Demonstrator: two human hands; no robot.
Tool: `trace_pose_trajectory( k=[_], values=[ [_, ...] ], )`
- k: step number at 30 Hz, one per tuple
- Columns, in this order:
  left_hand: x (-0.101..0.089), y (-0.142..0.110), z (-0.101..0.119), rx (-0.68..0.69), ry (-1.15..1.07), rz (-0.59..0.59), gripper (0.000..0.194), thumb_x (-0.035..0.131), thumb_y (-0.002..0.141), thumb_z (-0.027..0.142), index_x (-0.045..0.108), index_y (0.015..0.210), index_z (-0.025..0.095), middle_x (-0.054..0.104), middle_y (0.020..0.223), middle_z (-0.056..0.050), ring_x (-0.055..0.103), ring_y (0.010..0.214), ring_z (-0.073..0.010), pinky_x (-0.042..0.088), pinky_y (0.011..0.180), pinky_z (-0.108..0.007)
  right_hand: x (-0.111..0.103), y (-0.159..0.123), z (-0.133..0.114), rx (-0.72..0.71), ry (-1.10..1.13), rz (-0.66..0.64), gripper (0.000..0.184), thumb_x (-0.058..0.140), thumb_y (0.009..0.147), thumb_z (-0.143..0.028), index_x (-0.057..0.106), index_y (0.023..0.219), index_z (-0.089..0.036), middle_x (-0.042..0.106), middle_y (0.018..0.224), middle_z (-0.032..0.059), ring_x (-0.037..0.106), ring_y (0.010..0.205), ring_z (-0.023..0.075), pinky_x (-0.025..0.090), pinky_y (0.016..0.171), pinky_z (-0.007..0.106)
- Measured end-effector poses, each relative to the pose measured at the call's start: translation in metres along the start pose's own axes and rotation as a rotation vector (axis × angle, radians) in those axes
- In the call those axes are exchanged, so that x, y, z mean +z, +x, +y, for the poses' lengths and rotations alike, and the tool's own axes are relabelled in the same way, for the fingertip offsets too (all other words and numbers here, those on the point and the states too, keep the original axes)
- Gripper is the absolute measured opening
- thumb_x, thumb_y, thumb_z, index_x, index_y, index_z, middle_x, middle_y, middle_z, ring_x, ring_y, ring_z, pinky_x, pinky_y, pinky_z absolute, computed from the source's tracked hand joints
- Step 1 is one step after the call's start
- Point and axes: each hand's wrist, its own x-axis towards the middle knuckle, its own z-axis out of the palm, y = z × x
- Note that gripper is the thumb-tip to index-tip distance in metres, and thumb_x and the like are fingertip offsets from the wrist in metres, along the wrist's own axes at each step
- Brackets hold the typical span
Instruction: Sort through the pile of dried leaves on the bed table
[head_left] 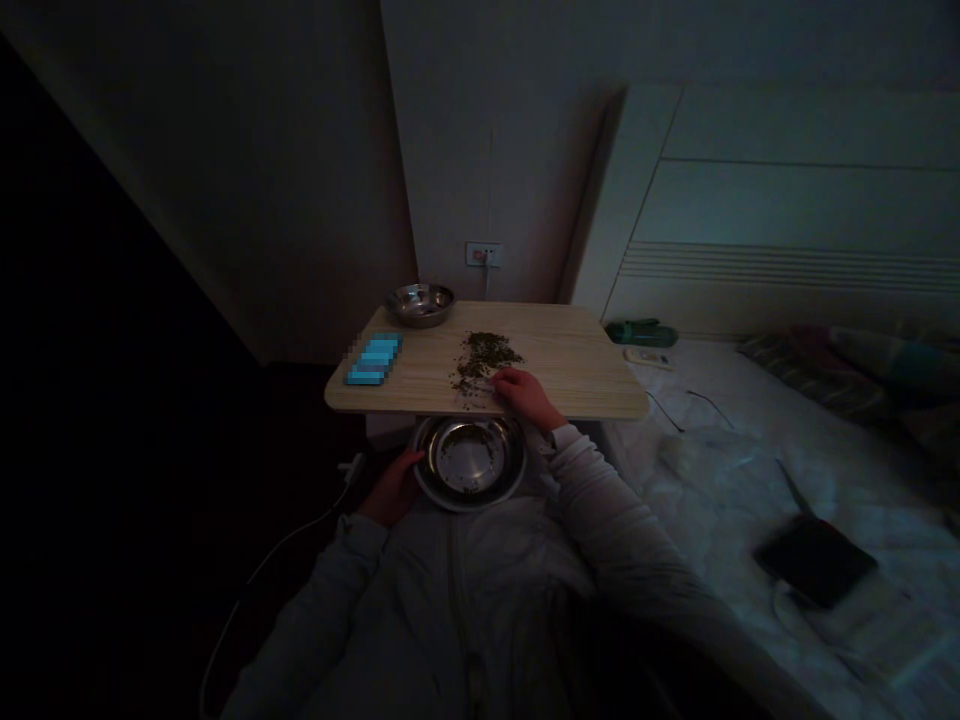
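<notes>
My left hand grips the left rim of a shiny metal bowl just below the table's front edge. Some small dark grains lie inside that bowl. A loose pile of small dark green grains is spread on the wooden table. At the near side of the pile, my right hand has its fingers pinched on a thin, pale, card-like piece, which lies low against the tabletop among scattered grains. The dim light hides what the piece is exactly.
A second metal bowl stands at the table's back left corner, with a lit phone in front of it. To the right is a bed holding a green bottle, a remote and a dark flat object. A white cable runs at the left.
</notes>
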Motion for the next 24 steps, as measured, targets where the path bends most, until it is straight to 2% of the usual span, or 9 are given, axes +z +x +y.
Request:
trace_pose_trajectory(
  k=[8,14,24],
  values=[
    [-0.0024,0.0043,-0.0028,0.004,-0.002,0.007,0.028,0.062,0.080,0.013,0.074,0.105,0.014,0.080,0.098,-0.008,0.072,0.105,-0.0263,0.054,0.090,-0.033,-0.0003,-0.0001,-0.0014,-0.005,-0.025,0.010,0.017,0.060,0.078,-0.028,0.073,0.082,-0.018,0.070,0.075,0.0013,0.060,0.075,0.0159,0.046,0.076,0.028],
    [-0.0022,0.0036,-0.0005,-0.024,0.004,0.018,0.026,0.062,0.080,0.012,0.074,0.103,0.016,0.081,0.094,-0.006,0.073,0.100,-0.0240,0.054,0.088,-0.031,-0.0001,-0.0012,-0.0024,-0.001,-0.036,0.000,0.018,0.060,0.077,-0.031,0.072,0.080,-0.018,0.067,0.071,0.0003,0.057,0.071,0.0154,0.044,0.073,0.027],
    [-0.0037,0.0043,-0.0015,-0.012,0.022,0.015,0.033,0.063,0.080,0.014,0.073,0.111,0.017,0.080,0.093,-0.004,0.073,0.096,-0.0235,0.054,0.087,-0.032,-0.0012,-0.0032,-0.0062,-0.001,-0.035,-0.017,0.017,0.059,0.078,-0.029,0.072,0.077,-0.017,0.066,0.066,-0.0011,0.056,0.067,0.0131,0.042,0.066,0.024]
  ],
)
